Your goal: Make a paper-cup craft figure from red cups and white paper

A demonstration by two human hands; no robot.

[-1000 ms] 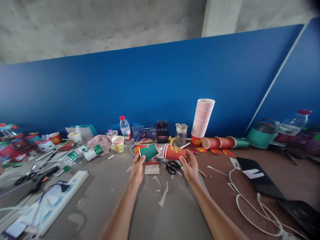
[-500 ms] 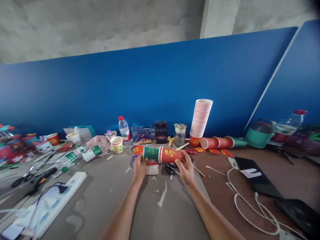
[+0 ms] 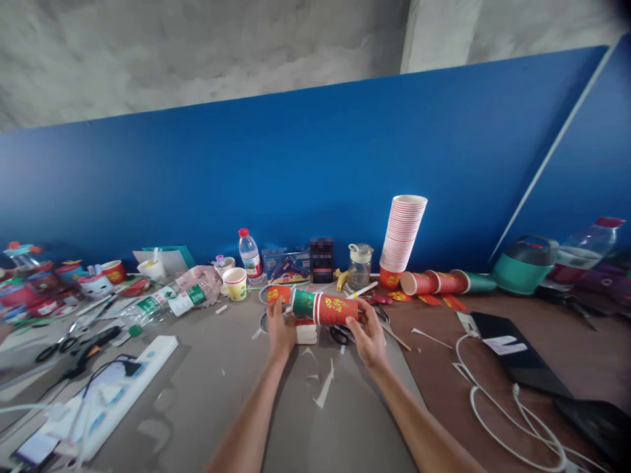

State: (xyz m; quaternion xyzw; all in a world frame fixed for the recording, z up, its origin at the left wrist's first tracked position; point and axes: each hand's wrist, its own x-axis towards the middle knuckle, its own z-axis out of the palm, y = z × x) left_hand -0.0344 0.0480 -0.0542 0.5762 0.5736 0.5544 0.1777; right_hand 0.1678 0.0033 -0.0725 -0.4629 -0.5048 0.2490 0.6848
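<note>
My right hand [image 3: 369, 334] is closed around a red paper cup [image 3: 339, 309] with yellow lettering, held sideways over the desk. Joined rim to rim with it is a green paper cup [image 3: 304, 303], pointing left. My left hand [image 3: 282, 334] is closed at an orange-red paper cup [image 3: 279, 294] beside the green cup's narrow end; part of that cup is hidden behind the fingers. A small gap and an angle show between the orange-red and green cups. Below the cups lie scissors [image 3: 339, 336] and flat pale sticks [image 3: 306, 334].
A tall stack of paper cups [image 3: 403, 230] stands at the back right, near a row of cups lying sideways [image 3: 447, 282]. Also along the back are a water bottle [image 3: 250, 259], a glass jar [image 3: 360, 268] and a teal container [image 3: 523, 266]. A power strip [image 3: 131, 387] lies at left.
The three cups were in a straight row; now the green and red pair tilts down to the right, away from the orange-red cup. The view has shifted slightly left.
</note>
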